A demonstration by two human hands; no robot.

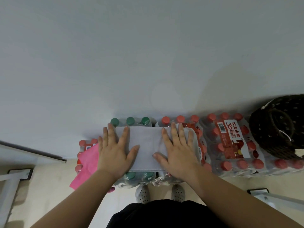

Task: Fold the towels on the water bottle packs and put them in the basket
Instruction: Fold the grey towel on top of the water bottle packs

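Note:
A grey towel [146,145] lies folded flat across a green-capped water bottle pack [131,121] and a red-capped pack [181,119]. My left hand [115,150] presses flat on the towel's left end, fingers spread. On the towel's right end my right hand [177,150] rests flat as well. A pink towel [87,167] hangs over a lower red-capped pack [85,143] to the left. The dark woven basket [278,127] stands at the far right on more packs.
Another red-capped pack with a printed label [230,142] sits between the towel and the basket. The packs stand against a pale wall [148,55]. My feet in perforated shoes [143,194] are just below. Metal frames [276,197] flank both sides on the floor.

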